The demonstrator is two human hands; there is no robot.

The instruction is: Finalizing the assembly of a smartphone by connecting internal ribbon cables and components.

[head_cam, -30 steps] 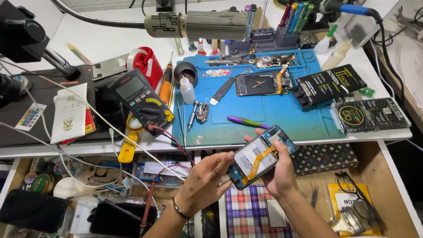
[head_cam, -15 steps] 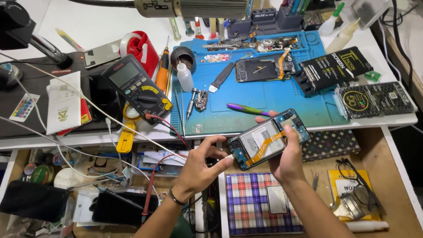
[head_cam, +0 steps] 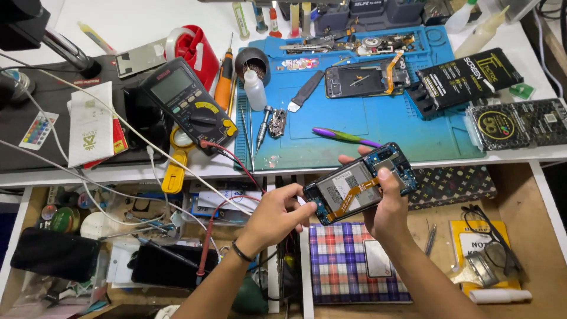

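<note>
While held just below the blue mat [head_cam: 378, 127], opened phone [head_cam: 360, 184] gripped by right hand [head_cam: 387, 207], left hand [head_cam: 274, 215] fingertips pinching its end, small cup [head_cam: 253, 62] on mat, contents unclear.

arms: both bare, no sleeves anywhere in shot | left wrist: thin dark bracelet [head_cam: 241, 253], looks like a plain band or cord | left hand [head_cam: 273, 217]: no gloves, no rings | right hand [head_cam: 387, 211]: same deal, totally bare, no watch
</note>
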